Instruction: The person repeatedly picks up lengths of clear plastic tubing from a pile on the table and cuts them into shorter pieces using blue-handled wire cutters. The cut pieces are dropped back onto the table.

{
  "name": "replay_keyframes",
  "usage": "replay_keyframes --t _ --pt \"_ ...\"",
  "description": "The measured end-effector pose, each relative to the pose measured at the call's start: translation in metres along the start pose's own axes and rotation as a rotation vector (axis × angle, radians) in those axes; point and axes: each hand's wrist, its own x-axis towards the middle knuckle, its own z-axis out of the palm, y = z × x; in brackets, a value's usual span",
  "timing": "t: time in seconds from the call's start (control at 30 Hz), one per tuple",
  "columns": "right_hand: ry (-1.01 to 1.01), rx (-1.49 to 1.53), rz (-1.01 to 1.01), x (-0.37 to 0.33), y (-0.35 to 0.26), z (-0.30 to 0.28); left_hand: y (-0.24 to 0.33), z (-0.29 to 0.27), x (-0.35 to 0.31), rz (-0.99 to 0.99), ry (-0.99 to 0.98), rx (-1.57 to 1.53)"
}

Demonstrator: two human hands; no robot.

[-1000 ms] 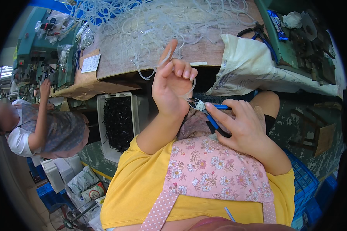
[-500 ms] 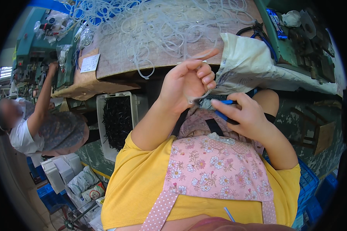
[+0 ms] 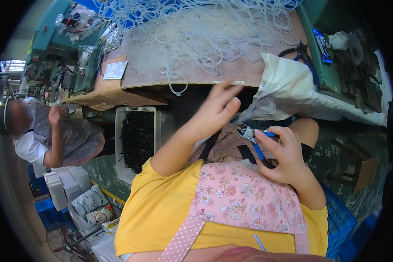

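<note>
The right hand [image 3: 281, 153] gripped a pair of blue-handled pliers [image 3: 260, 148], its fingers curled about the parted handles. The pliers' head pointed toward ten o'clock, over the person's lap, and lay near the left hand [image 3: 216, 109] on that hand's four o'clock side. The left hand reached toward the worktop [image 3: 148, 72], its fingers stretched out and slightly apart. They were blurred, and whether they pinched anything could not be told.

At twelve o'clock a heap of clear tubing loops [image 3: 196, 28] covered much of the worktop; at ten o'clock from the left hand, one loop hung over the front edge. A printed paper slip [image 3: 115, 70] lay farther out in that direction. From the right hand, a crumpled white sack [image 3: 279, 83] draped over the edge at twelve o'clock, and dark pliers with blue handles [image 3: 308, 59] lay just beyond it toward one o'clock. At eight o'clock from the left hand stood a pale plastic bin [image 3: 158, 139] of thin black pieces [image 3: 136, 142]. A co-worker [image 3: 78, 139] in a patterned apron was at nine o'clock.
</note>
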Motion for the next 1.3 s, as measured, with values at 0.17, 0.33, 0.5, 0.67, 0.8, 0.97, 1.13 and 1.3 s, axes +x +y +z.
replay_keyframes --t 0.17,0.33,0.5,0.67,0.8,0.97,1.13,1.3 --pt "-0.065 0.069 0.030 -0.002 0.001 0.009 -0.050 -0.056 0.008 -0.160 0.576 0.766" --pt "-0.103 0.105 0.025 -0.003 0.003 0.016 -0.083 -0.100 0.036 -0.285 0.564 0.857" --pt "-0.090 0.077 0.037 -0.005 0.003 0.015 -0.087 -0.121 0.055 -0.220 0.447 1.036" --pt "-0.099 0.087 0.072 -0.007 0.005 0.015 -0.081 -0.122 0.080 -0.069 0.240 1.126" --pt "-0.065 0.065 0.062 -0.009 0.009 0.015 -0.068 -0.150 0.091 0.182 0.397 1.307" --pt "-0.043 0.098 0.078 -0.006 0.015 0.018 -0.055 -0.193 0.101 -0.096 0.513 1.124" --pt "-0.045 0.087 0.086 -0.001 0.019 0.021 -0.059 -0.208 0.129 0.044 0.770 0.897" --pt "-0.037 0.090 0.121 0.001 0.019 0.019 -0.051 -0.214 0.143 0.321 0.913 0.877"
